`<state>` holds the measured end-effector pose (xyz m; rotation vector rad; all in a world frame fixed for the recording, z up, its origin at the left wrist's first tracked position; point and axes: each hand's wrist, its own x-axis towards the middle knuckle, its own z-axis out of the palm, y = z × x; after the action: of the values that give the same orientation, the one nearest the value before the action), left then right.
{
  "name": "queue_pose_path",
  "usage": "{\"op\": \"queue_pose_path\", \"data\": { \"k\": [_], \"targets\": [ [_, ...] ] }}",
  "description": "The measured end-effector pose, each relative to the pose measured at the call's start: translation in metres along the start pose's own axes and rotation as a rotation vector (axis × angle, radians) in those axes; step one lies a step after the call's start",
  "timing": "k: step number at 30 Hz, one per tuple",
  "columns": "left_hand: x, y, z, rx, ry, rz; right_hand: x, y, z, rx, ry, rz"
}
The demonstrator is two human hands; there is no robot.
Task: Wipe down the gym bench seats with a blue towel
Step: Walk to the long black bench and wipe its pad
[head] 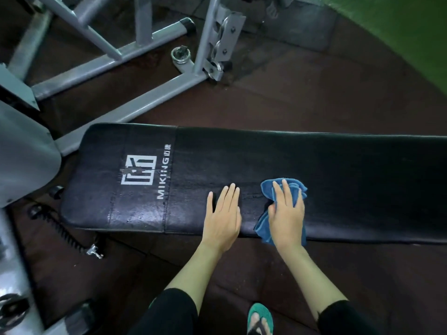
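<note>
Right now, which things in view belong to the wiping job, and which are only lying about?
For the job: blue towel, bench pad, right hand pressing the towel, left hand flat on the pad.
Lying about: coiled cable, grey machine frame.

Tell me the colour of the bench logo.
White logo on the black bench, clearest in the head view.

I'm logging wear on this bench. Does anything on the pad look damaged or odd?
Yes. The black vinyl bench seat shows fine cracks in its surface between the left hand and the right hand, which presses the blue towel onto it. The white printed logo is scuffed across its middle.
</note>
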<state>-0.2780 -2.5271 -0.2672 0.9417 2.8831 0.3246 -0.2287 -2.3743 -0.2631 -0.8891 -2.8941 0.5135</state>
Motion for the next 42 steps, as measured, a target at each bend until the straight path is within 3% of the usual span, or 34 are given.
{"op": "queue_pose_path", "data": {
  "k": [3,7,10,21,27,35,42],
  "targets": [
    [0.006,0.018,0.007,0.002,-0.005,-0.006,-0.002,0.005,-0.003,-0.021,-0.042,-0.07],
    [0.014,0.042,0.014,0.005,-0.012,0.006,-0.002,0.037,-0.008,-0.134,-0.02,-0.374],
    [0.021,0.059,0.017,0.012,-0.009,0.024,0.004,0.063,-0.016,-0.186,-0.032,-0.459],
    [0.038,0.107,0.027,0.002,-0.026,0.053,0.038,0.174,-0.052,-0.206,-0.018,-0.047],
    [0.049,0.128,0.032,0.023,-0.039,0.064,0.035,0.145,-0.057,0.027,0.051,0.238],
    [0.062,0.166,0.042,0.06,-0.059,0.152,0.019,0.159,-0.059,-0.085,-0.019,-0.052],
    [0.068,0.181,0.039,0.055,-0.065,0.172,0.021,0.166,-0.069,-0.03,-0.028,-0.02]
  ]
}}
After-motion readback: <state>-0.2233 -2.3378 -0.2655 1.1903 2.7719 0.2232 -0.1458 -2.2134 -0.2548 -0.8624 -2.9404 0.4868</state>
